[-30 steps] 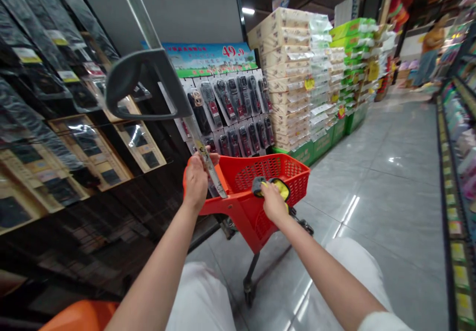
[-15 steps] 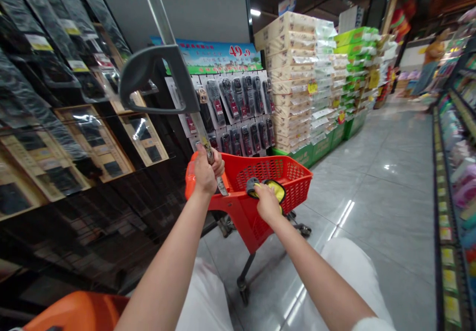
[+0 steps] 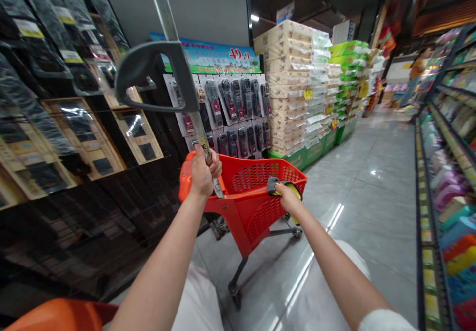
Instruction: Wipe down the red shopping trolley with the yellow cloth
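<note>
My left hand (image 3: 203,176) is wrapped round the slanted metal bar (image 3: 201,131) of a red shopping cart (image 3: 238,217). Higher up the bar is a grey looped plastic handle (image 3: 188,75). My right hand (image 3: 288,198) is closed on a soft-looking yellow and dark grey item (image 3: 272,185), at the right side of the cart's basket. Fingers and palm hide much of this item, and I cannot make out its kind.
Boxed goods (image 3: 85,137) line the dark rack on the left. Hanging packs (image 3: 243,93) and stacked cartons (image 3: 286,88) stand behind the cart. Shiny tiled floor (image 3: 357,202) runs along the right, beside a shelf (image 3: 446,207). A person (image 3: 412,78) stands far off.
My right hand, with the yellow and grey item, has moved right along the cart's side. The view has shifted slightly; my left hand keeps its hold on the bar.
</note>
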The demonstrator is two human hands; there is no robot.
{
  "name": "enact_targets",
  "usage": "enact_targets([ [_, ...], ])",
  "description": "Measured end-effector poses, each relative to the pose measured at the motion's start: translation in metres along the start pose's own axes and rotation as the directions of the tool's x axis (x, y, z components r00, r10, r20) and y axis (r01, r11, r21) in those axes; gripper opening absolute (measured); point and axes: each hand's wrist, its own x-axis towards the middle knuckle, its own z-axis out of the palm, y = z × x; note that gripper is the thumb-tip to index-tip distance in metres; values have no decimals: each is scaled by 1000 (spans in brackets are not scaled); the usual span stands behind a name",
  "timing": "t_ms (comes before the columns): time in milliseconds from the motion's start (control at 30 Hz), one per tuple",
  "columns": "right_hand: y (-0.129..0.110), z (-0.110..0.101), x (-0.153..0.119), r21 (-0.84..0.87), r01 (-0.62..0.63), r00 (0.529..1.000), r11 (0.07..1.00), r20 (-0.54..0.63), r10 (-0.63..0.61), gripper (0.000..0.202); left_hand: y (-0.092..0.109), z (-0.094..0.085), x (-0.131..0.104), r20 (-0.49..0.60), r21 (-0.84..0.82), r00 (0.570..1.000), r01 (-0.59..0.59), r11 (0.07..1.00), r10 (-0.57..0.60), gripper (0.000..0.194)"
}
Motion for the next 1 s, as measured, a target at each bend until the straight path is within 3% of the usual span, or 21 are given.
enact_targets([
  [100,0,-30,17,141,-85,995,986,-45,92,52,-1,2,0,-15,-18,1000,24,1000,-24,58],
  [167,-15,-40,32,307,-50,992,950,-97,83,57,-2,4,0,-14,-16,1000,26,1000,-26,58],
  [233,-33,-36,45,487,0,992,874,-111,62,65,-3,6,-1,-11,-10,1000,20,1000,-20,59],
  [333,-53,-8,55,650,-20,997,760,-39,59,73,-4,8,-2,6,-2,1000,-1,1000,1,58],
  [400,-59,15,52,630,-21,1000,777,-3,29,68,-5,9,-2,15,1,1000,-12,1000,12,58],
  [500,-57,37,37,427,132,991,895,-49,-123,60,-5,9,-3,1,-9,1000,2,1000,-2,58],
  [600,-46,34,19,223,326,944,919,-34,-327,58,-4,10,-3,-21,-29,999,26,999,-26,58],
  [733,-31,19,7,140,495,862,857,44,-505,57,-3,11,-4,-31,-41,999,40,998,-42,58],
  [867,-31,22,7,201,507,852,838,28,-522,54,-5,11,-4,-21,-32,999,24,999,-24,57],
  [1000,-65,36,5,263,505,856,822,-32,-515,55,-7,9,-3,14,5,999,-29,1000,29,58],
])
